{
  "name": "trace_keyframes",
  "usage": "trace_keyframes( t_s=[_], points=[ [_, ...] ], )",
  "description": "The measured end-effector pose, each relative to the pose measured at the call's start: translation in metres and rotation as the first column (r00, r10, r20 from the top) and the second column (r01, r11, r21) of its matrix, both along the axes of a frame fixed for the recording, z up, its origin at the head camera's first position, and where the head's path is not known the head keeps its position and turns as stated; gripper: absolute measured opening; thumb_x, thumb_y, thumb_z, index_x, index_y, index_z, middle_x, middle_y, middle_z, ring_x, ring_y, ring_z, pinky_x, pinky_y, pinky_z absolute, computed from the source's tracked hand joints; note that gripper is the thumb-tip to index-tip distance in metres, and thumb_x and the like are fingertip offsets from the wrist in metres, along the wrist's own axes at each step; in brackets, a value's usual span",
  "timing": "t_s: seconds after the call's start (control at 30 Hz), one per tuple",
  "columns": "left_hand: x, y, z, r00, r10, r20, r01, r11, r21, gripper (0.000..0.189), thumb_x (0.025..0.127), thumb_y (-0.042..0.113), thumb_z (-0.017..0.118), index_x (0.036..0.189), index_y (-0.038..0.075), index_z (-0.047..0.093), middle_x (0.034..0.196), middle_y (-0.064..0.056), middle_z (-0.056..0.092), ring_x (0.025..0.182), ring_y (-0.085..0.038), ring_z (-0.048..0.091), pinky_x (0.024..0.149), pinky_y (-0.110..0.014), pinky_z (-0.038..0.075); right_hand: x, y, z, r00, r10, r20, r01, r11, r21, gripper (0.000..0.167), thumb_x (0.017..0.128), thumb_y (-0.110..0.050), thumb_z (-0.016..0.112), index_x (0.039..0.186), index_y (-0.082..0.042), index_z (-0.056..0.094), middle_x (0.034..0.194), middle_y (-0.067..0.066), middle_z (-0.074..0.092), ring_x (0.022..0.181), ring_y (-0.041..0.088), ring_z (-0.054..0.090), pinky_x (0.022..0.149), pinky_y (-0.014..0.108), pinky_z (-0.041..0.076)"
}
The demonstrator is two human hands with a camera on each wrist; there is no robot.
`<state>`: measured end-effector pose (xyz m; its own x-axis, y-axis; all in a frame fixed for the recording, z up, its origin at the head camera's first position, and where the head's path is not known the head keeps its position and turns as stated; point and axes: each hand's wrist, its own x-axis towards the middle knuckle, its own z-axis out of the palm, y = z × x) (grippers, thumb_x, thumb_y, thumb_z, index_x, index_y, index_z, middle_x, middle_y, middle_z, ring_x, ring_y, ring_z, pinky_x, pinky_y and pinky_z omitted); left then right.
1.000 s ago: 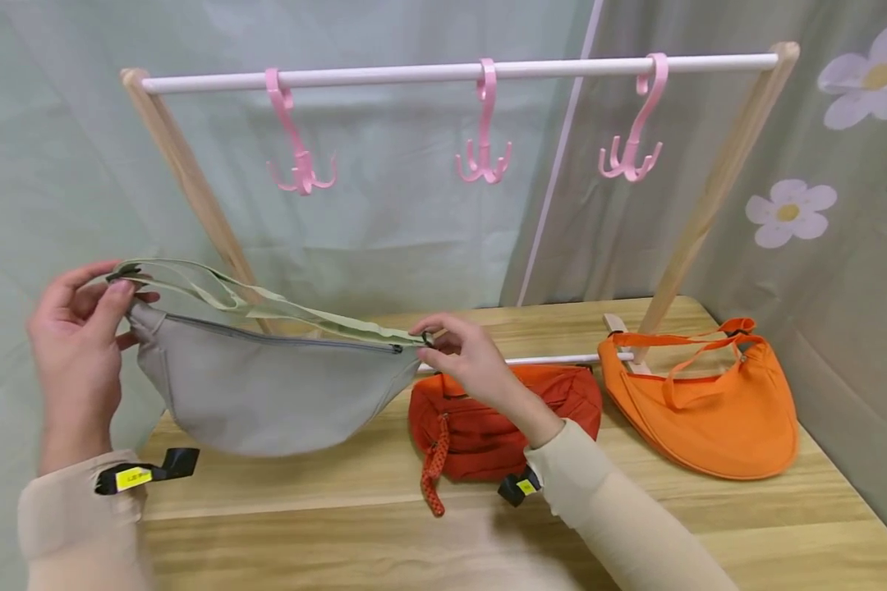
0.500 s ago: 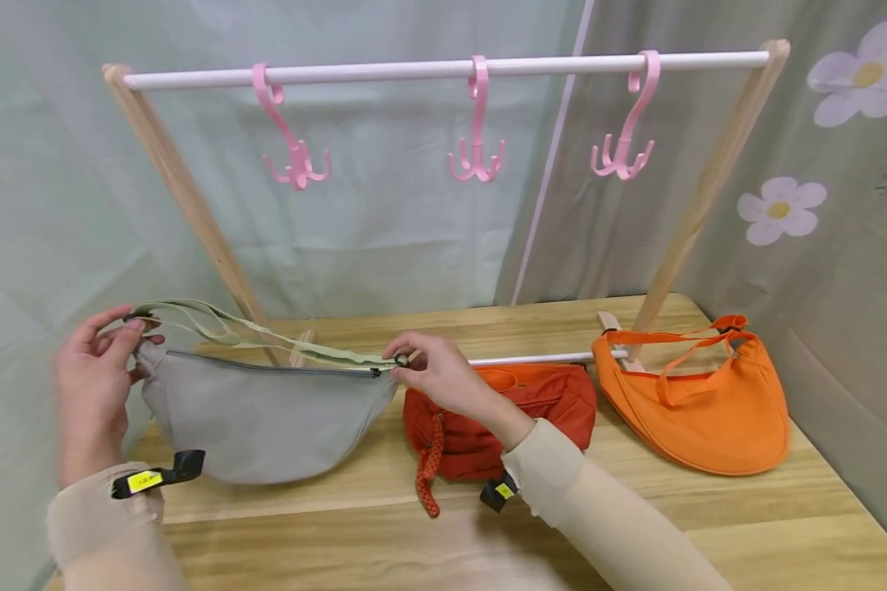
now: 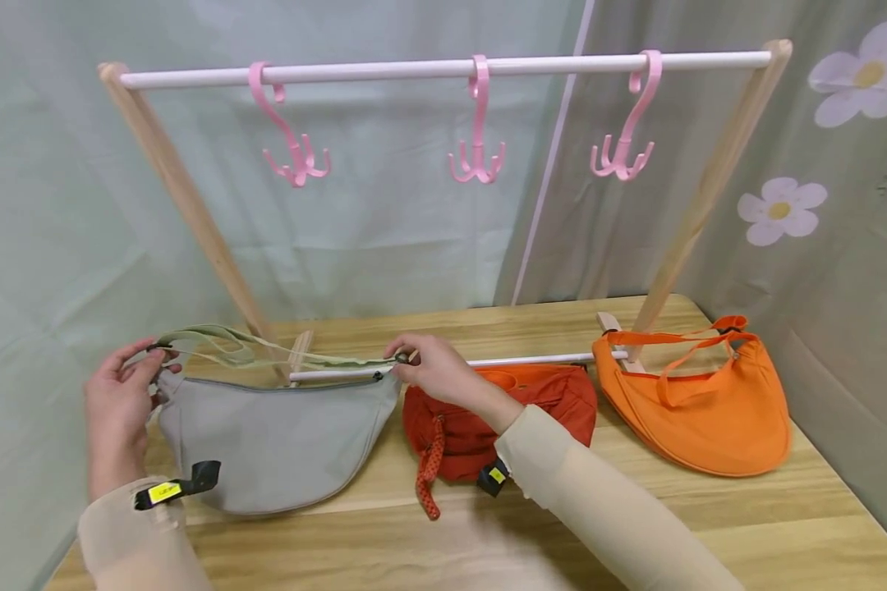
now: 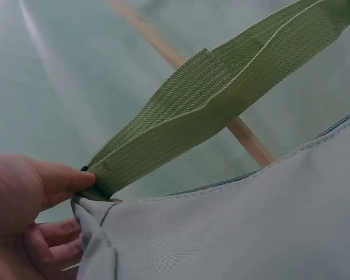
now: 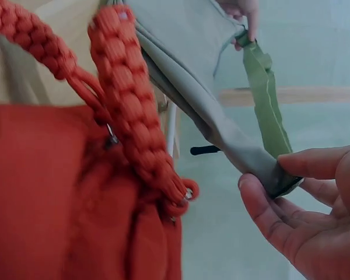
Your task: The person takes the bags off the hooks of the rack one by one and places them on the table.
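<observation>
A grey sling bag [image 3: 273, 443] with a pale green webbing strap [image 4: 221, 96] is stretched between my two hands, low over the left of the table. My left hand [image 3: 121, 402] pinches its left end where the strap meets the bag. At the opposite end my right hand [image 3: 447, 373] pinches the other strap joint, thumb and finger on the corner, as the right wrist view shows. A dark zip runs along the bag's upper edge. Just under my right forearm lies a red bag [image 3: 473, 443] with a braided cord [image 5: 128, 99].
Behind stands a wooden rack with a white rail [image 3: 384, 72]. Three pink hooks hang from it, at left [image 3: 296, 156], middle [image 3: 478, 156] and right [image 3: 624, 152]. An orange bag [image 3: 710, 419] rests on the table [image 3: 636, 533] at right. Curtains close off the back and sides.
Both hands have lowered the grey bag towards the table. The left hand also moved rightward; the right hand shifted a little left and then stayed nearly still. The head view tilted slightly.
</observation>
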<state>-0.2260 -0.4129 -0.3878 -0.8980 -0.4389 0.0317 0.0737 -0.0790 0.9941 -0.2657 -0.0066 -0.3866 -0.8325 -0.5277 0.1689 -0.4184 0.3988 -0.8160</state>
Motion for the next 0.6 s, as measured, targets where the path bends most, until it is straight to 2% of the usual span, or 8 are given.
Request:
trace_keyframes(
  t_s=[0.07, 0.23, 0.43, 0.6],
  points=[
    [0.001, -0.002, -0.006, 1.0, -0.028, 0.008, 0.028, 0.999, -0.019, 0.018, 0.105, 0.021, 0.064, 0.122, 0.025, 0.062, 0.087, 0.017, 0.075, 0.077, 0.002, 0.07, 0.058, -0.016, 0.049, -0.002, -0.002, 0.002, 1.0, 0.002, -0.009, -0.001, 0.999, 0.038, 0.02, 0.1, -0.003, 0.066, 0.118, -0.008, 0.072, 0.112, 0.011, 0.069, 0.077, 0.012, 0.062, 0.064, 0.022, 0.05],
    [-0.002, -0.005, -0.016, 0.995, -0.09, 0.047, 0.096, 0.986, -0.139, 0.015, 0.107, 0.023, 0.06, 0.12, 0.03, 0.062, 0.085, 0.02, 0.073, 0.079, 0.005, 0.067, 0.062, -0.014, 0.05, -0.005, -0.005, 0.006, 0.998, 0.004, -0.056, 0.007, 0.982, 0.187, 0.018, 0.1, -0.005, 0.066, 0.116, -0.012, 0.072, 0.109, 0.007, 0.07, 0.08, 0.013, 0.058, 0.068, 0.024, 0.046],
    [-0.01, -0.006, -0.028, 0.99, -0.097, 0.101, 0.115, 0.973, -0.198, 0.015, 0.108, 0.024, 0.057, 0.119, 0.033, 0.061, 0.083, 0.02, 0.071, 0.078, 0.005, 0.065, 0.061, -0.016, 0.046, -0.011, -0.009, 0.005, 0.997, -0.004, -0.079, 0.029, 0.95, 0.311, 0.018, 0.101, -0.006, 0.066, 0.116, -0.014, 0.072, 0.106, 0.004, 0.072, 0.085, 0.016, 0.059, 0.075, 0.029, 0.047],
    [-0.014, -0.008, -0.041, 0.973, -0.139, 0.184, 0.183, 0.951, -0.25, 0.017, 0.11, 0.026, 0.053, 0.125, 0.034, 0.057, 0.085, 0.024, 0.07, 0.081, 0.006, 0.063, 0.063, -0.018, 0.046, -0.016, -0.012, 0.002, 0.996, -0.008, -0.093, 0.042, 0.927, 0.372, 0.02, 0.101, -0.004, 0.065, 0.117, -0.013, 0.071, 0.113, 0.005, 0.071, 0.085, 0.017, 0.057, 0.077, 0.031, 0.047]
  ],
)
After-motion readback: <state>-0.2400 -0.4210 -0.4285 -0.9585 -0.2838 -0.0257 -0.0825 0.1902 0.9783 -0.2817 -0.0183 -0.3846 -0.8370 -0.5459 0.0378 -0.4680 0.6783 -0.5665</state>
